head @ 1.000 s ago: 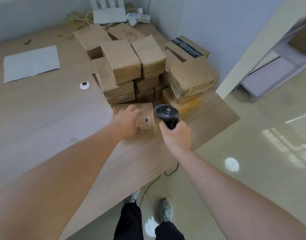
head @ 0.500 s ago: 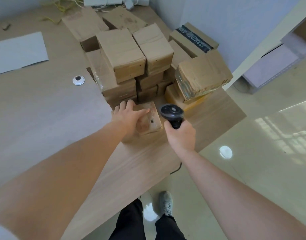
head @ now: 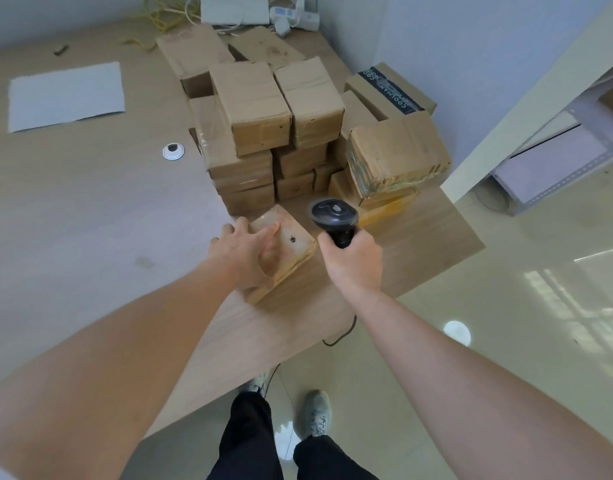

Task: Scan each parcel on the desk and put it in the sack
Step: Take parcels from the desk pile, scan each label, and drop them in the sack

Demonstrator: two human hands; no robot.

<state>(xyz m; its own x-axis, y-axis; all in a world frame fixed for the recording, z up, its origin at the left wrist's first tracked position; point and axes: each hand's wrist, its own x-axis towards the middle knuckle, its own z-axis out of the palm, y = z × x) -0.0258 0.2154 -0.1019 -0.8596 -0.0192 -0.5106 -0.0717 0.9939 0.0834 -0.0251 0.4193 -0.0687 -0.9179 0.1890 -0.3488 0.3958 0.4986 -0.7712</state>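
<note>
A small taped cardboard parcel point(head: 294, 242) lies near the front edge of the wooden desk point(head: 90, 216). My left hand point(head: 246, 252) grips it from the left, thumb over its top, and it sits tilted. My right hand point(head: 353, 263) holds a black barcode scanner point(head: 334, 216) by the handle, its head just right of the parcel. A stack of several brown parcels point(head: 260, 109) stands behind. No sack is in view.
A white sheet of paper point(head: 66, 95) and a round cable grommet point(head: 173, 151) lie on the left of the desk. Cables and a white device point(head: 234, 8) sit at the back. The scanner's cable point(head: 339, 336) hangs off the desk edge above the glossy floor.
My left hand has turned and lifted the small parcel's near end, so it now lies angled. The scanner stays beside it in my right hand. The camera has tipped slightly.
</note>
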